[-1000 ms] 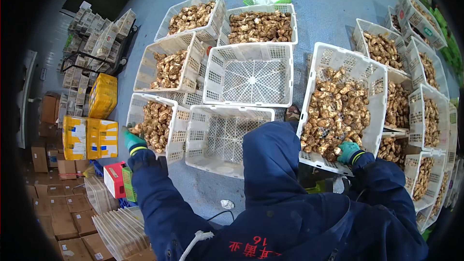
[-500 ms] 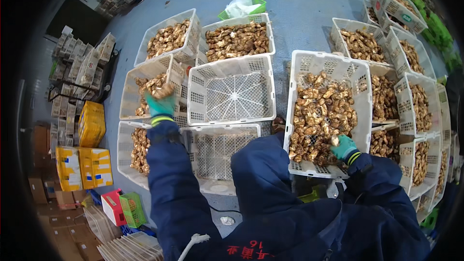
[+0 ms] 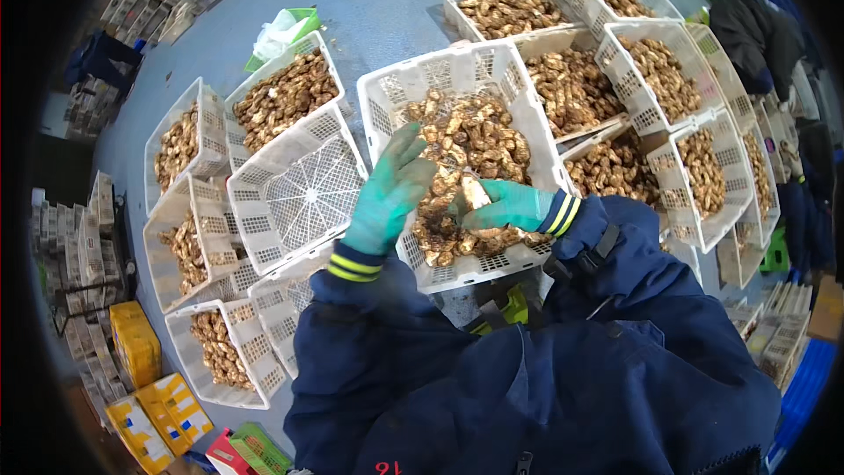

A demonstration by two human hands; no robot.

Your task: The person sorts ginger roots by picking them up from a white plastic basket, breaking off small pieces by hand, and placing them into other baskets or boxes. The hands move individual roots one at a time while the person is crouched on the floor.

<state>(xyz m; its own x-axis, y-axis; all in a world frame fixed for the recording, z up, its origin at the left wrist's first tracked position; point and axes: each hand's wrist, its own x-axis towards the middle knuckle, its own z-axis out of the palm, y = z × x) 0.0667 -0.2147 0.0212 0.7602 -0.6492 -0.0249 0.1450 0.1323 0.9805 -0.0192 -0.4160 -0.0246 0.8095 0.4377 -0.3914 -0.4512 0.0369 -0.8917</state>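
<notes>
The left hand has changed most: half a second ago it is in the side crate, and now it hangs over the left edge of the near crate, fingers spread. I see nothing in its grip, though its palm is partly hidden. The right hand remains at the near crate, reaching in over the right edge by the near right corner, fingers closed around a pale-stemmed mushroom above the near half of the pile. The hands are apart, the mushroom between them on the right hand's side. The view has swung rightward, leaving the spoked crate off to the left. Both hands are thus working at one crate.
</notes>
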